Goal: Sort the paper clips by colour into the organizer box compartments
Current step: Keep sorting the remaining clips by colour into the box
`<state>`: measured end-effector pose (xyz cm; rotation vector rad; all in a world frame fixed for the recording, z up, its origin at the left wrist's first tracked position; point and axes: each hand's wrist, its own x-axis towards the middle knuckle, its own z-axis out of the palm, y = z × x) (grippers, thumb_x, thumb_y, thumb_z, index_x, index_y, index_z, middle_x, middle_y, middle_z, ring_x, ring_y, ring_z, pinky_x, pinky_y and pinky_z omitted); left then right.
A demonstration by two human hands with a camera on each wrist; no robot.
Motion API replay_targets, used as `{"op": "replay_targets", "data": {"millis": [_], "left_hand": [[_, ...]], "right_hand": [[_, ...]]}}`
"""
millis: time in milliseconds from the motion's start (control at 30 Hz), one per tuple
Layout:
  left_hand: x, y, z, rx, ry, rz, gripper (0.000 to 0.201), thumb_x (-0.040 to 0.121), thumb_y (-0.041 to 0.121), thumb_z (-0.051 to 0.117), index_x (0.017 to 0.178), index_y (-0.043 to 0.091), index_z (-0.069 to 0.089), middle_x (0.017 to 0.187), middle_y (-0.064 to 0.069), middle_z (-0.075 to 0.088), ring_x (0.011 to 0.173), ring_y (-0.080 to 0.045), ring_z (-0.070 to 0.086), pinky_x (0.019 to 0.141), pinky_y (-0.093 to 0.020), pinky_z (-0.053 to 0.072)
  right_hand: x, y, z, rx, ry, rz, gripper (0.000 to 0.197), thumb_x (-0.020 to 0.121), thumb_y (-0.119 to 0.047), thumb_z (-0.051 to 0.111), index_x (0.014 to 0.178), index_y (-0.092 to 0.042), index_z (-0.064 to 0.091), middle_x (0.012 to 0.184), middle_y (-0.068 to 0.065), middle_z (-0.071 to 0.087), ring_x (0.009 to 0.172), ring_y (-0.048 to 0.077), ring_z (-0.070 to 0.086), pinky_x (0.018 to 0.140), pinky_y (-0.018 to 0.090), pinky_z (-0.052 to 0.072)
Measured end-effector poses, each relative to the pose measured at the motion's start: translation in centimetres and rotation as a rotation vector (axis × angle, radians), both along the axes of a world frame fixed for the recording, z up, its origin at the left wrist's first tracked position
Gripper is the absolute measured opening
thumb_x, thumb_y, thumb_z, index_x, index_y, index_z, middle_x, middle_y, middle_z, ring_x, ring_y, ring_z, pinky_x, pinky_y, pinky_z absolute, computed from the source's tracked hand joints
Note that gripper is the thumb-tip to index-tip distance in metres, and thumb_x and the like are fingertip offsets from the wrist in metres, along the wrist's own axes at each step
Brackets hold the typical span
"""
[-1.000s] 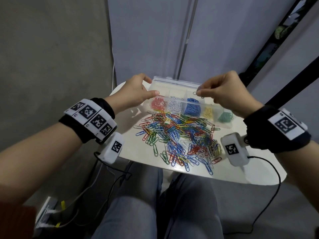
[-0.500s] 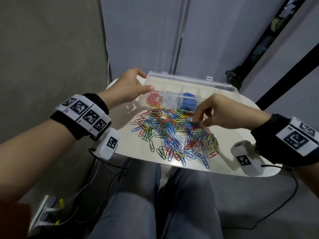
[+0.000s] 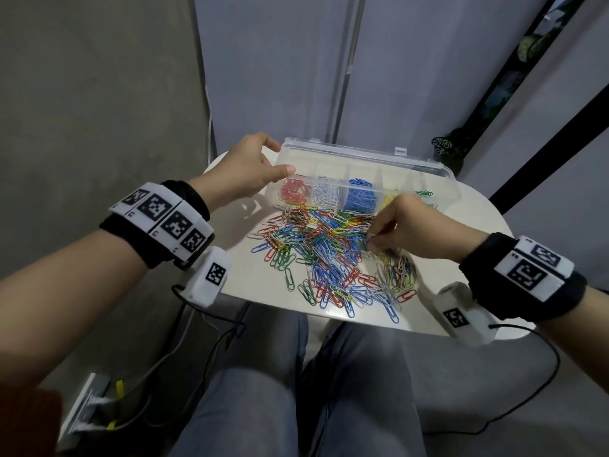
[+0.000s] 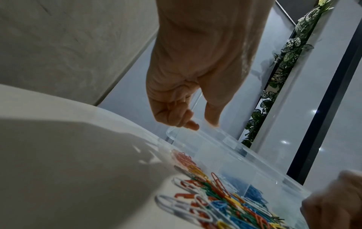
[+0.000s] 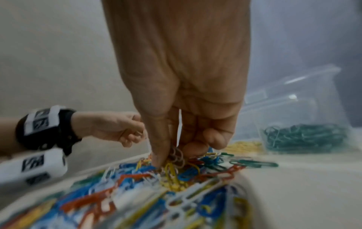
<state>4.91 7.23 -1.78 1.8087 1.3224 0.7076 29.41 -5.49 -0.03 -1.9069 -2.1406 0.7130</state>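
A mixed pile of coloured paper clips (image 3: 329, 255) lies on the small white table (image 3: 244, 278). Behind it stands the clear organizer box (image 3: 362, 156), lid open, holding red (image 3: 293, 192), white (image 3: 326, 196), blue (image 3: 361, 199), yellow (image 5: 245, 145) and green clips (image 5: 303, 137) in separate compartments. My left hand (image 3: 278, 158) grips the box's left end, thumb on the front rim; the left wrist view shows its curled fingers (image 4: 176, 114) at the box corner. My right hand (image 3: 369, 240) is down in the pile's right part, where thumb and fingers (image 5: 158, 155) pinch a pale clip (image 5: 179, 155).
The table's rounded front edge (image 3: 329, 316) is just above my knees in grey trousers (image 3: 263, 390). Cables (image 3: 211, 351) hang at the left and right. A concrete wall stands to the left, and a leafy plant (image 3: 445, 150) behind the box's right end.
My right hand came down from above the box's compartments to the right part of the pile and now pinches a clip there. My left hand stayed on the box's left end.
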Motion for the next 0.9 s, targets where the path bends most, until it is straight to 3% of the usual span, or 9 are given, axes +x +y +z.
{"op": "replay_targets", "data": {"millis": [133, 267, 333, 433, 500, 567, 667, 767, 900], "left_hand": [[0.2, -0.2, 0.4, 0.084, 0.056, 0.023, 0.052, 0.083, 0.035, 0.075, 0.125, 0.015, 0.051, 0.087, 0.000, 0.057, 0.068, -0.013, 0.052, 0.056, -0.028, 0.040], [0.5, -0.8, 0.8, 0.382, 0.143, 0.072, 0.053, 0.079, 0.037, 0.076, 0.121, 0.017, 0.052, 0.102, 0.000, 0.052, 0.090, -0.013, 0.047, 0.076, -0.030, 0.036], [1.1, -1.8, 1.2, 0.432, 0.061, 0.022, 0.044, 0.079, 0.035, 0.076, 0.114, 0.016, 0.058, 0.097, 0.002, 0.056, 0.080, -0.004, 0.048, 0.073, -0.029, 0.037], [2.1, -4.1, 2.0, 0.265, -0.046, -0.139, 0.029, 0.079, 0.034, 0.077, 0.098, 0.016, 0.066, 0.081, 0.004, 0.065, 0.058, 0.005, 0.052, 0.060, -0.025, 0.040], [2.7, -5.3, 1.9, 0.090, -0.039, -0.255, 0.030, 0.076, 0.039, 0.078, 0.092, 0.014, 0.071, 0.078, -0.001, 0.070, 0.066, -0.004, 0.062, 0.064, -0.027, 0.049], [3.1, -6.0, 1.4, -0.021, -0.014, -0.327, 0.030, 0.076, 0.040, 0.078, 0.091, 0.013, 0.073, 0.080, -0.005, 0.073, 0.071, -0.010, 0.065, 0.069, -0.029, 0.050], [3.4, -6.5, 0.7, -0.100, -0.048, -0.350, 0.025, 0.080, 0.029, 0.076, 0.091, 0.007, 0.073, 0.078, -0.006, 0.074, 0.063, -0.004, 0.062, 0.061, -0.019, 0.045], [3.6, -6.9, 0.7, -0.165, -0.113, -0.336, 0.018, 0.084, 0.016, 0.073, 0.090, -0.001, 0.071, 0.072, -0.007, 0.071, 0.050, 0.003, 0.056, 0.051, -0.009, 0.038], [3.4, -6.8, 0.5, -0.211, -0.151, -0.296, 0.012, 0.082, 0.012, 0.074, 0.072, 0.009, 0.069, 0.052, 0.006, 0.062, 0.041, 0.003, 0.045, 0.043, -0.010, 0.034]], "right_hand": [[0.0, 0.3, 0.6, -0.049, 0.452, -0.265, 0.007, 0.072, -0.005, 0.080, 0.073, -0.001, 0.075, 0.061, 0.010, 0.062, 0.049, 0.008, 0.044, 0.046, 0.017, 0.037], [-0.2, 0.6, 1.1, -0.153, 0.754, -0.396, 0.019, 0.066, -0.008, 0.079, 0.077, 0.006, 0.071, 0.070, 0.017, 0.060, 0.054, 0.019, 0.048, 0.045, 0.019, 0.043], [-0.4, 0.9, 1.1, -0.224, 0.848, -0.429, 0.024, 0.063, -0.012, 0.077, 0.080, 0.004, 0.070, 0.065, 0.013, 0.059, 0.056, 0.019, 0.052, 0.047, 0.020, 0.045], [-1.1, 1.2, 1.0, -0.296, 0.946, -0.469, 0.026, 0.063, -0.013, 0.076, 0.085, 0.000, 0.070, 0.066, 0.006, 0.059, 0.056, 0.014, 0.055, 0.047, 0.022, 0.049], [-1.8, 1.3, 0.8, -0.318, 0.991, -0.490, 0.030, 0.063, -0.013, 0.076, 0.089, 0.000, 0.068, 0.068, 0.006, 0.059, 0.055, 0.013, 0.055, 0.046, 0.022, 0.050], [-2.4, 1.4, 0.6, -0.328, 1.027, -0.504, 0.024, 0.069, -0.010, 0.075, 0.090, 0.000, 0.067, 0.069, 0.007, 0.058, 0.055, 0.013, 0.055, 0.047, 0.022, 0.052], [-3.3, 1.4, 0.5, -0.340, 1.067, -0.528, 0.003, 0.082, -0.004, 0.069, 0.082, -0.002, 0.067, 0.069, 0.009, 0.059, 0.054, 0.013, 0.056, 0.050, 0.023, 0.054], [-3.8, 1.3, 0.6, -0.366, 1.112, -0.541, 0.004, 0.086, -0.002, 0.065, 0.084, 0.001, 0.066, 0.071, 0.013, 0.061, 0.054, 0.014, 0.056, 0.052, 0.023, 0.055], [-4.2, 1.2, 0.6, -0.384, 1.154, -0.546, 0.006, 0.087, -0.001, 0.063, 0.087, 0.004, 0.066, 0.076, 0.016, 0.060, 0.058, 0.016, 0.056, 0.054, 0.024, 0.057]]}}
